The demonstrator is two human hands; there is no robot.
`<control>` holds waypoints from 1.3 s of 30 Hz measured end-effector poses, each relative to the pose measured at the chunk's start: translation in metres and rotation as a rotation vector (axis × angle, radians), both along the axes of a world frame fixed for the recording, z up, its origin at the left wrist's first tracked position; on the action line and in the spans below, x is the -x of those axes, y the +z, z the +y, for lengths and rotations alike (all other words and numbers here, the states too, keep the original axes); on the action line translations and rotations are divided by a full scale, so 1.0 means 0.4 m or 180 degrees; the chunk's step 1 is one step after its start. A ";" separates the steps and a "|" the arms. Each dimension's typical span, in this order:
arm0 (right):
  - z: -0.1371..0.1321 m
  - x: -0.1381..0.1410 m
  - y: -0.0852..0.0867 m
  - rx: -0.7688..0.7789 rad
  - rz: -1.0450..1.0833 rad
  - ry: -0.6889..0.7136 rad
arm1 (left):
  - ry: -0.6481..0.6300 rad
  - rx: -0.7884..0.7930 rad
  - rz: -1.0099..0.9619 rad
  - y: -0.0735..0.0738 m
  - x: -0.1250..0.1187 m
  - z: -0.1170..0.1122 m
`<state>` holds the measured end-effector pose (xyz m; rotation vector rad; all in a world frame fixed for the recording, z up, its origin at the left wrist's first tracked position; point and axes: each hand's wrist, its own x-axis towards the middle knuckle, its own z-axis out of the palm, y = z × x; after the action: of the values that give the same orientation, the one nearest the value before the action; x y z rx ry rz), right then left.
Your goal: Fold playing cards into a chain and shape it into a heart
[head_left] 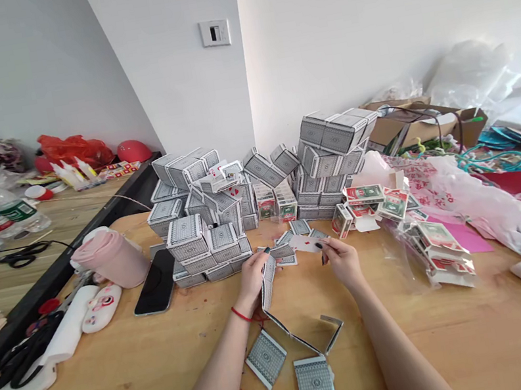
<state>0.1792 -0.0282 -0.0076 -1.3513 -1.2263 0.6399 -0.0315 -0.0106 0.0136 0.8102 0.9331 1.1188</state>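
Note:
My left hand (253,279) is closed around the upper end of a linked strip of folded playing cards (269,283), which runs down and bends across the table. Between the fingers of my right hand (342,261) is a single playing card (305,243), its face with red diamonds showing. The card's left end is close to the strip's top; whether they touch I cannot tell. Several loose cards (284,251) lie just beyond my hands. Nearer me rest two squares of folded cards, a tilted one (266,358) and a straight one (315,384).
Stacked blocks of folded cards stand at the left (188,238) and right (328,150). Card boxes (366,200) lie right of them. A phone (155,282), a pink cup (111,256) and a power strip (37,385) are at left; a plastic bag (460,195) is at right.

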 end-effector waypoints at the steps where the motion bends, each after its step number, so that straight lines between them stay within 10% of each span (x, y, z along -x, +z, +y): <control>1: -0.001 0.000 0.001 -0.0008 -0.0022 -0.0028 | -0.0012 -0.0002 -0.0008 0.000 0.000 0.000; 39: -0.003 -0.054 0.048 -0.0345 -0.2353 0.0314 | -0.0155 0.0064 0.0158 -0.012 0.001 0.002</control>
<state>0.2009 -0.0294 0.0118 -1.4922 -1.8909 0.1170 -0.0321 -0.0100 0.0088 0.8433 0.9599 1.0497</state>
